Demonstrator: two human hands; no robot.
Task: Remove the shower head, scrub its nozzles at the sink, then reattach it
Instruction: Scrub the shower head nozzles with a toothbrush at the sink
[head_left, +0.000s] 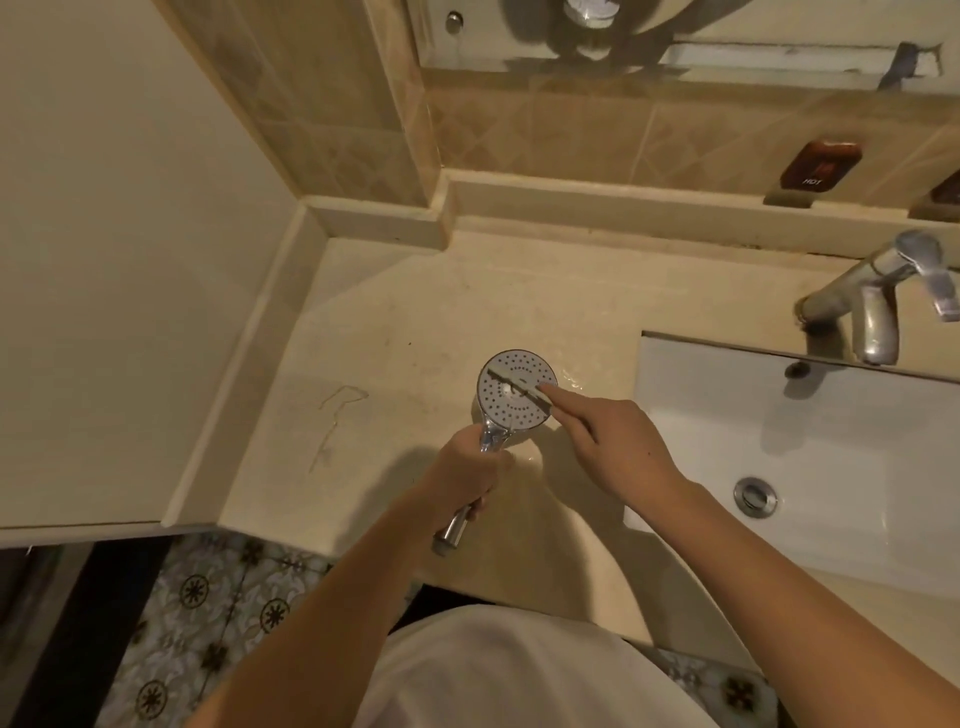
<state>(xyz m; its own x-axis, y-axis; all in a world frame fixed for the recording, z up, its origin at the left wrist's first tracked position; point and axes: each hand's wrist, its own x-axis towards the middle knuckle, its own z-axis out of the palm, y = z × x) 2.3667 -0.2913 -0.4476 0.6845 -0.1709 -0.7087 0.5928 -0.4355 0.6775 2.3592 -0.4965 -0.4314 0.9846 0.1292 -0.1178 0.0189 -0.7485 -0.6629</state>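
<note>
My left hand grips the handle of the shower head, face up over the counter beside the sink, while my right hand pinches a brush laid across the nozzles: scrubbing, next firm strokes over every hole.

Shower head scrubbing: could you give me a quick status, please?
Left hand grips shower head handle, nozzles up. Right hand holds toothbrush across face. Nothing obstructing.
</note>
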